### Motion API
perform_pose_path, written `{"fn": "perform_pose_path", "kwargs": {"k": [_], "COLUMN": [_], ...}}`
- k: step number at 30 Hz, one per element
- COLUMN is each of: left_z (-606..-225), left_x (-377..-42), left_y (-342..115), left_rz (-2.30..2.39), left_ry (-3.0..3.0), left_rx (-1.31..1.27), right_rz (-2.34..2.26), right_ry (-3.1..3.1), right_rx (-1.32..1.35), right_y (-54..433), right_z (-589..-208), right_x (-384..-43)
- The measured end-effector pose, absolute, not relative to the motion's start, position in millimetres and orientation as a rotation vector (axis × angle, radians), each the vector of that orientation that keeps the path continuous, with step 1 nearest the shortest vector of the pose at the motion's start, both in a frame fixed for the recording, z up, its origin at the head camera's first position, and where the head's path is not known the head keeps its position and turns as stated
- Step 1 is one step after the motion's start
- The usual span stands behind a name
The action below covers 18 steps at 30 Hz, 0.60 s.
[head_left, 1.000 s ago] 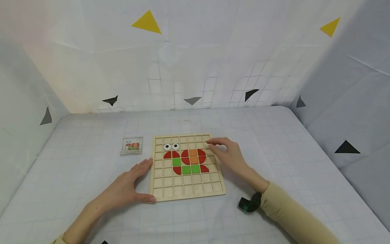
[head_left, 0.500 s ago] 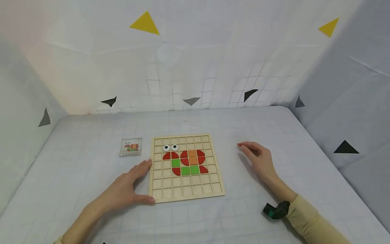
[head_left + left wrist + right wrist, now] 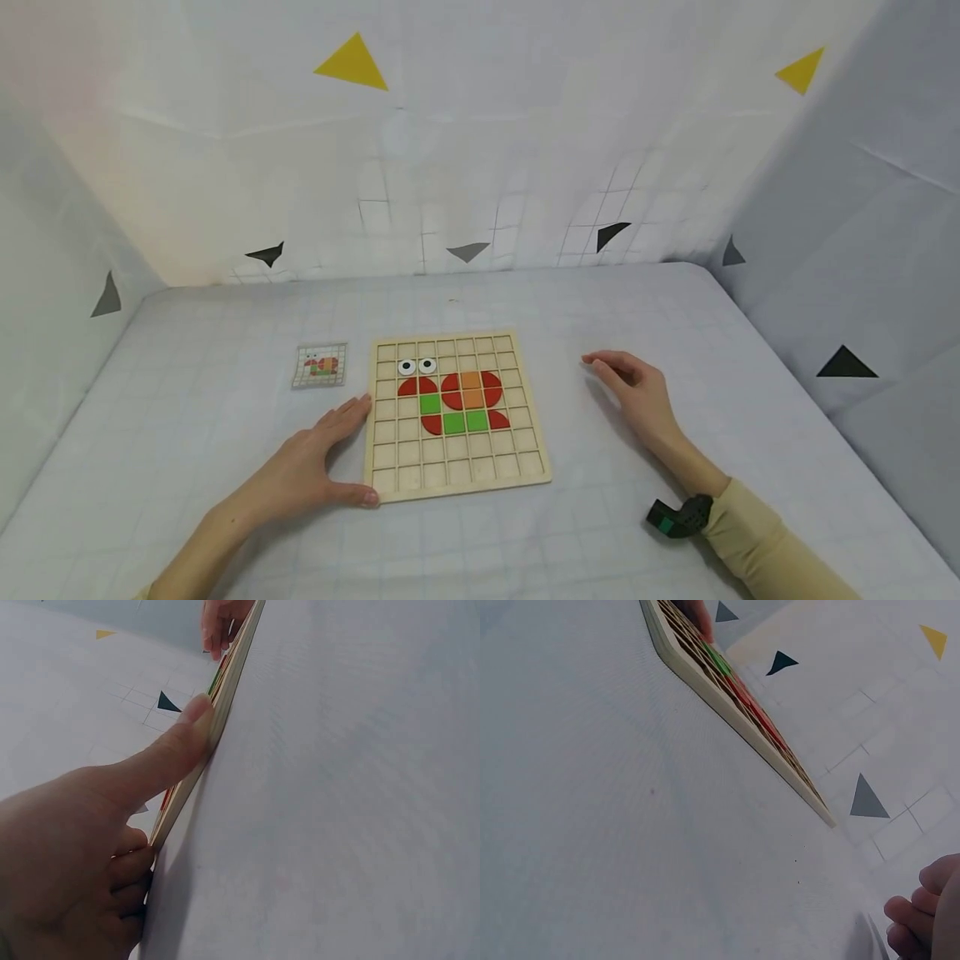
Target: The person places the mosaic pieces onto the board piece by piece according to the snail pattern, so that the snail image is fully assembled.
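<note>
In the head view a light wooden grid board [image 3: 498, 469] lies flat on the table. Set in its cells are red rounded pieces [image 3: 491, 390], green squares [image 3: 453, 423], orange squares [image 3: 470, 381] and two round eye pieces [image 3: 427, 366]. My left hand [image 3: 303, 467] rests along the board's left edge, fingers extended and thumb at the near left corner; the left wrist view shows the thumb [image 3: 176, 750] against the board's side. Well to the right of the board, my right hand [image 3: 637, 396] hovers low over the table with loosely bent fingers and nothing visible between them.
Beyond my left fingers lies a small clear card [image 3: 319, 365] printed with a similar coloured picture on a grid. White cloth [image 3: 480, 133] with yellow and black triangles walls the table at the back and sides. A black wrist device [image 3: 681, 517] sits at the right cuff.
My right hand has drawn away rightward from the board's upper right edge, then stays nearly still. My left hand keeps its place at the board. The pieces look unchanged.
</note>
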State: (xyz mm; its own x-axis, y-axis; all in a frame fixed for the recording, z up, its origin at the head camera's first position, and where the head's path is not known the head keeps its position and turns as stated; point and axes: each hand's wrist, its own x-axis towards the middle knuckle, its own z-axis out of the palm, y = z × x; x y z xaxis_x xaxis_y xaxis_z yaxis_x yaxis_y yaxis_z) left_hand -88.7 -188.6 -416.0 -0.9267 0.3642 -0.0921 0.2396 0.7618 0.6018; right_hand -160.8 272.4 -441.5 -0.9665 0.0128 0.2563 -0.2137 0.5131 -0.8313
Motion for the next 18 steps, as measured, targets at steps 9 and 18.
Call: {"fn": "perform_pose_path", "kwargs": {"k": [9,18], "left_z": [-416.5,-413.3], "left_x": [-88.8,-87.9], "left_y": [-191.1,-191.6], "left_rz": [0.887,0.936], "left_ry": [2.765,2.766], "left_rx": [0.463,0.449], "right_rz": [1.451,1.308], "right_ry": [-2.514,-2.577], "right_rx": [0.176,0.169], "right_y": [267.0,266.6], "right_z": [-439.8,-437.2], "right_x": [-164.7,-160.8]}}
